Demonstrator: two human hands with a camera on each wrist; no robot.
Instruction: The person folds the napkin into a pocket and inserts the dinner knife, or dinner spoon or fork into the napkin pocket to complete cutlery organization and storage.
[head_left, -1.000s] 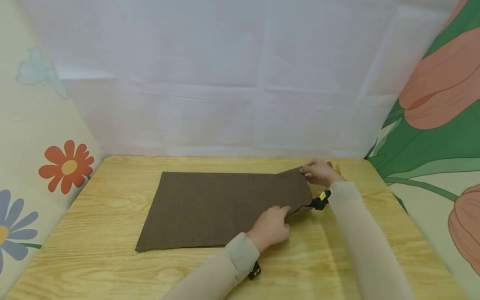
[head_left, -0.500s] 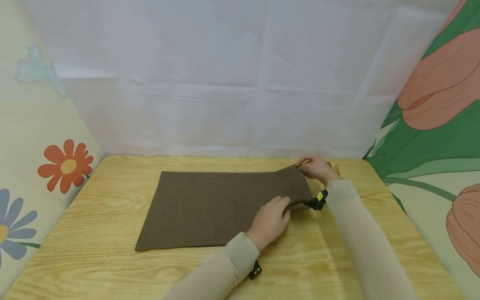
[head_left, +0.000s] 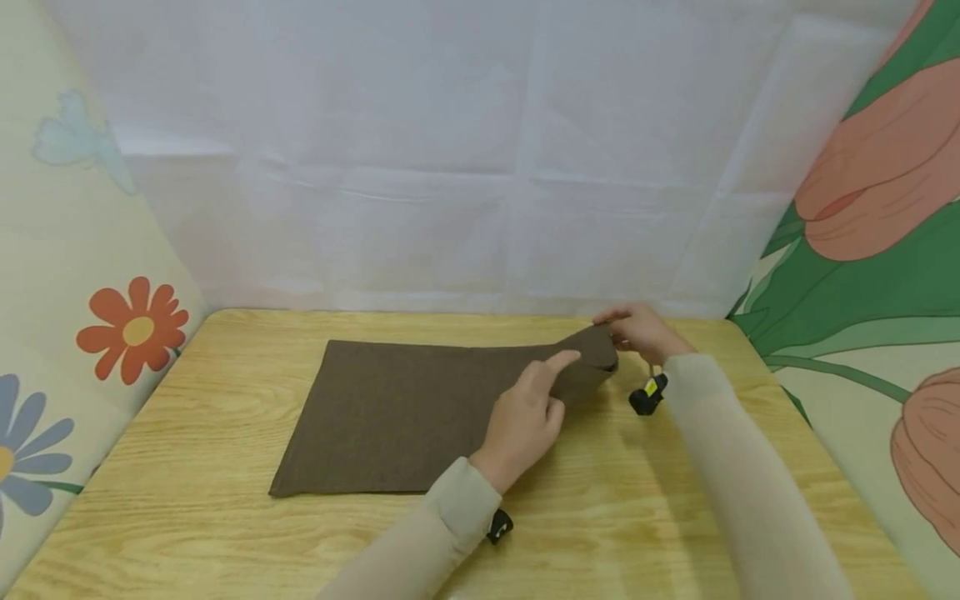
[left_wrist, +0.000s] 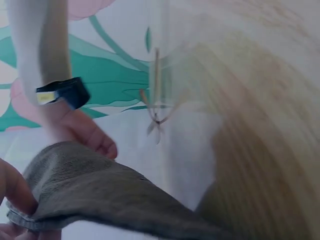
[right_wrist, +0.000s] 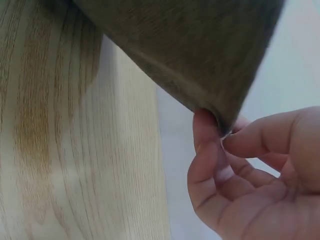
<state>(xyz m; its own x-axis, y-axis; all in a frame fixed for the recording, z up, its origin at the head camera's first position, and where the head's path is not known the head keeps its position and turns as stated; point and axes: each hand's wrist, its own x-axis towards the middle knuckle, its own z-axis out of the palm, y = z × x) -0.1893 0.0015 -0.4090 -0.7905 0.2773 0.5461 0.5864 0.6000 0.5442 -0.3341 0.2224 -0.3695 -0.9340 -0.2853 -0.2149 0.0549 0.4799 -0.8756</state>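
A dark brown rectangular cloth (head_left: 397,417) lies on the wooden table, its right end raised off the surface and bent over. My left hand (head_left: 521,421) pinches the cloth's near right part between thumb and fingers; the left wrist view shows this grip at its left edge, partly out of frame. At the far right corner, my right hand (head_left: 643,332) holds the cloth's tip between thumb and fingers, as the right wrist view shows closely. The cloth sags between both hands, and the left hand covers part of its near edge in the head view.
The wooden table (head_left: 187,433) meets a white sheet (head_left: 420,167) at the back. Flower-printed panels (head_left: 862,375) stand on both sides. A blurred, thin brown stick-like thing (left_wrist: 157,122) appears beyond the cloth in the left wrist view.
My left hand has moved away from me and slightly left, raising the cloth's near right part toward the far corner. The right hand has risen slightly with its corner.
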